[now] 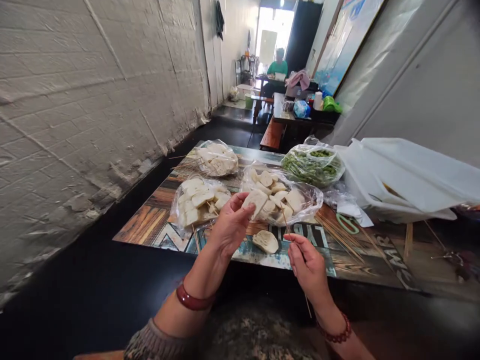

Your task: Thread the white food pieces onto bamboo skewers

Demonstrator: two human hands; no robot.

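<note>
At the table's near edge (pixel 144 237), the left hand (pixel 229 227) pinched a pale slice (pixel 257 201); the right hand (pixel 309 262) gripped a skewer (pixel 285 223).

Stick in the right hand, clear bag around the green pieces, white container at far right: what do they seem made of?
Stick: likely bamboo or wood; thin, straight, tan, apparently matte.
Bag: thin, glossy plastic film, by its see-through wrinkles and highlights.
Container: probably smooth, semi-rigid plastic, from its milky, slightly translucent walls.
</note>
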